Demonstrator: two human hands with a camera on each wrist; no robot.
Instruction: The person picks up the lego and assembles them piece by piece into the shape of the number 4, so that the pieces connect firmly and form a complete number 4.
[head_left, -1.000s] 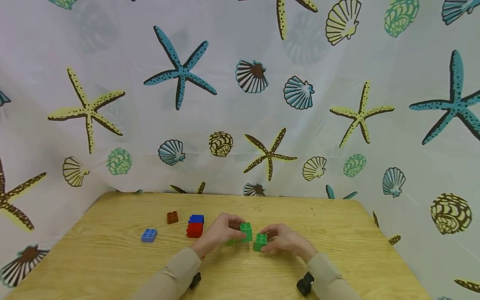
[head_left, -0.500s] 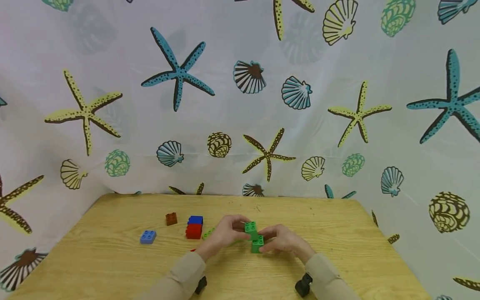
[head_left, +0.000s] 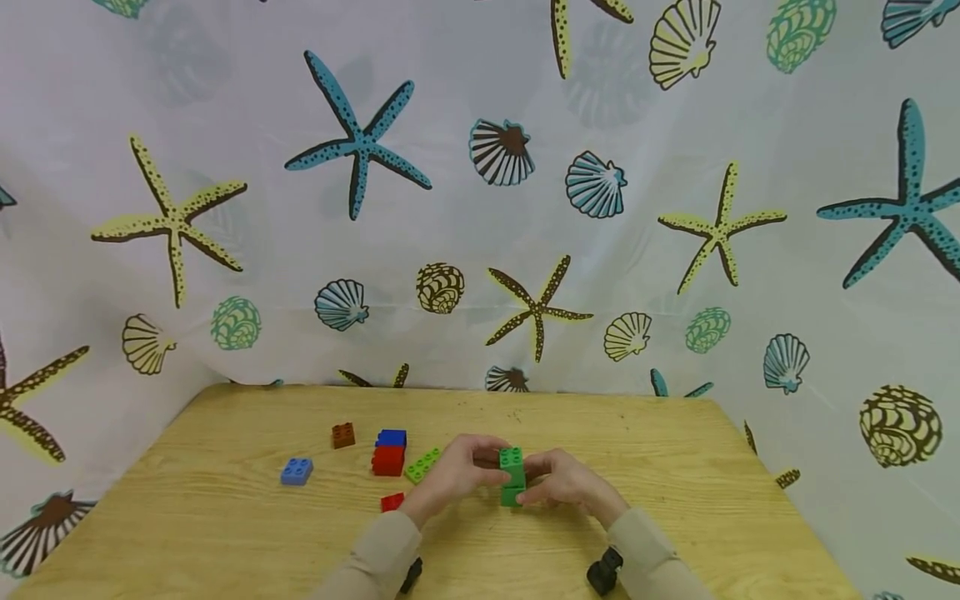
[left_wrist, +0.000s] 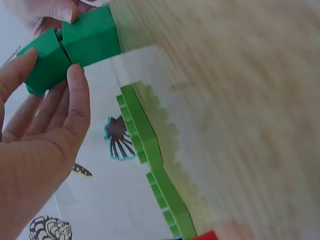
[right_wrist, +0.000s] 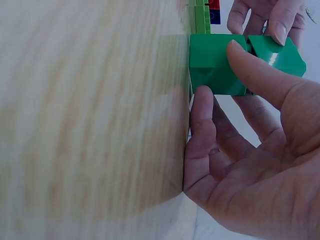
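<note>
Two green toy building bricks stand one over the other at the middle of the table. My left hand (head_left: 465,473) pinches the upper green brick (left_wrist: 47,62) between thumb and fingers. Thumb and fingers of my right hand (head_left: 566,483) grip the lower green brick (right_wrist: 215,65), which rests on the tabletop. In the right wrist view the upper brick sits slightly askew, with a narrow dark gap along the seam. Left of the left hand lie light green bricks (left_wrist: 142,127), end to end. A small red brick (head_left: 392,502) shows beside the left wrist, partly hidden by it.
Farther left on the wooden table (head_left: 600,433) are a red brick (head_left: 388,461) against a blue brick (head_left: 392,437), a brown-orange brick (head_left: 343,434) and a light blue brick (head_left: 297,471). A sea-life patterned curtain (head_left: 450,217) hangs behind the table and along both sides.
My left hand has moved right and brought its green brick from beside the other one to on top of it. The light green bricks and small red brick have come into fuller view.
</note>
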